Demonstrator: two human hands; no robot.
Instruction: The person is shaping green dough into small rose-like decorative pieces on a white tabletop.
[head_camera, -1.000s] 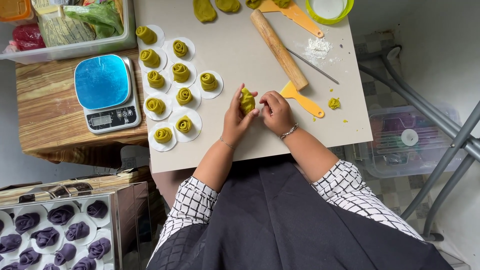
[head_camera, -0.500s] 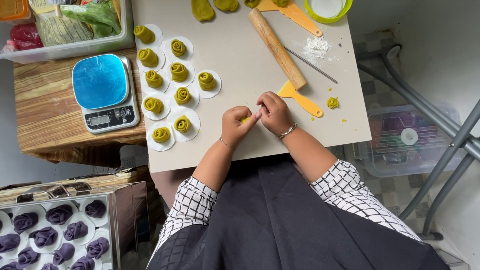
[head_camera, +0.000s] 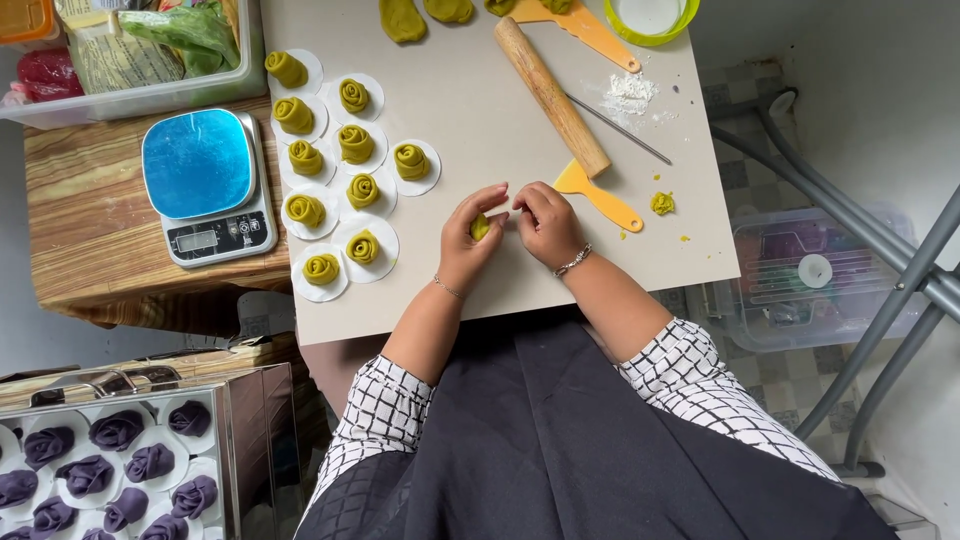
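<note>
Your left hand (head_camera: 468, 240) and right hand (head_camera: 545, 222) pinch the green dough roll (head_camera: 480, 227) between closed fingertips, above the board's (head_camera: 480, 290) front edge. It appears soft, light and easily crushed; grip its sides gently

A blue-topped kitchen scale (head_camera: 207, 185) sat on a wooden side table (head_camera: 90, 240). A wooden rolling pin (head_camera: 551, 95) lay nearby — beside an orange scraper (head_camera: 598, 196) — while purple rolls (head_camera: 118, 430) filled a tray.
</note>
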